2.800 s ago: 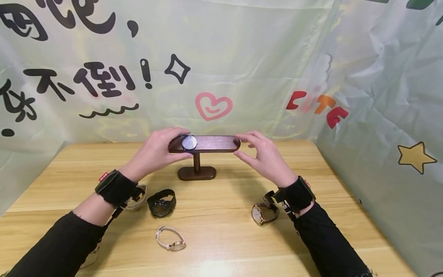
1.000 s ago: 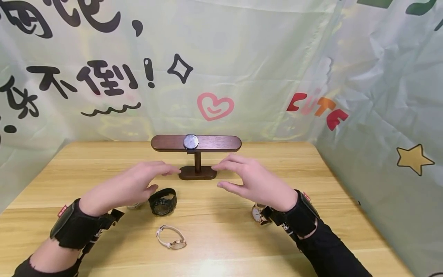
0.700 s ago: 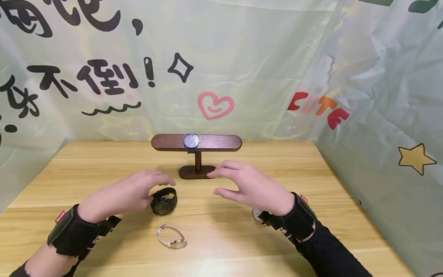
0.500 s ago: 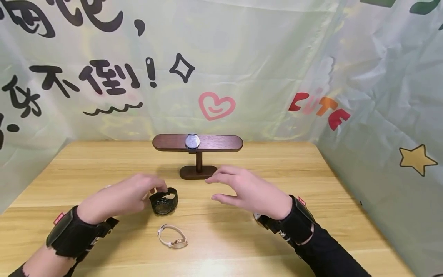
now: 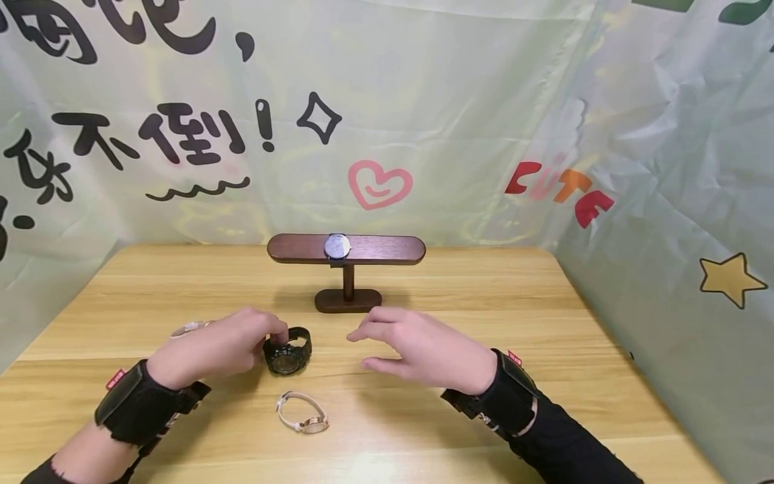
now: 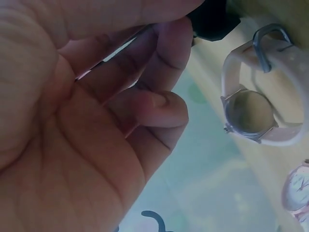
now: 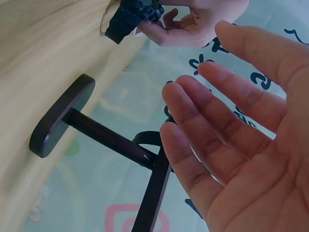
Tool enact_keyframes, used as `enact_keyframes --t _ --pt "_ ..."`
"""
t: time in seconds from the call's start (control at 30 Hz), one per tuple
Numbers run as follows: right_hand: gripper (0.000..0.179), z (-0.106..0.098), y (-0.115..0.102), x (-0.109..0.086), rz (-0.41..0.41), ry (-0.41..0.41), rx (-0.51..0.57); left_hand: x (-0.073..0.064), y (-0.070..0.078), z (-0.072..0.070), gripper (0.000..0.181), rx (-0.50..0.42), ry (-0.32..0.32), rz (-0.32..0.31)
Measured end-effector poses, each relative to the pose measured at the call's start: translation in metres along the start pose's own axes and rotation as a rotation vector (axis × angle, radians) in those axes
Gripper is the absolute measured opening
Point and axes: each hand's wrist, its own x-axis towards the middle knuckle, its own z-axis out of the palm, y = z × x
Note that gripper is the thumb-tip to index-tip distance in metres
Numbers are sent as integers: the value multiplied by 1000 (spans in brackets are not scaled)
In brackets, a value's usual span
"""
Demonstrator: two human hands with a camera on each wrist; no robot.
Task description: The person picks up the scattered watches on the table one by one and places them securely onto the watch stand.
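My left hand [image 5: 226, 343] pinches the black wristwatch [image 5: 287, 361] by its left side, on the left half of the table. In the left wrist view, only a bit of black strap [image 6: 211, 21] shows past the thumb and fingertips. My right hand [image 5: 417, 349] hovers over the table in front of the stand, fingers loosely extended and holding nothing. The dark wooden watch stand [image 5: 387, 249] stands at the back. Around its bar sits a silver-faced watch [image 5: 336, 247] on a dark strap, left of the middle.
A watch with a pale strap [image 5: 314, 425] lies nearer the front. Another pale-strapped watch [image 5: 190, 327] is partly hidden behind my left hand. Two pale watches appear in the left wrist view, one with a white strap [image 6: 285, 135]. A printed curtain [image 5: 459, 134] rises behind the table.
Both hands have left the stand's bar and come back nearer. My left hand has gone down to the black watch and taken hold of it. The right hand drifted nearer, covering the brown-strapped watch.
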Motion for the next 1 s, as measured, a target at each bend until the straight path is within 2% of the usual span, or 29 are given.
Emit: enact_keyframes --t 0.27,0.53,0.8,1.0 --pt "32 6 0 2 -34 -14 -3 1 0 2 45 -7 -29 -23" --pt "32 9 0 3 -66 -25 -22 2 -1 2 43 -8 -30 -22" --pt "33 12 0 4 -42 -44 -4 2 -3 5 38 -7 0 26" --pt "33 14 0 5 -26 -56 6 3 -6 6 34 -33 0 24"
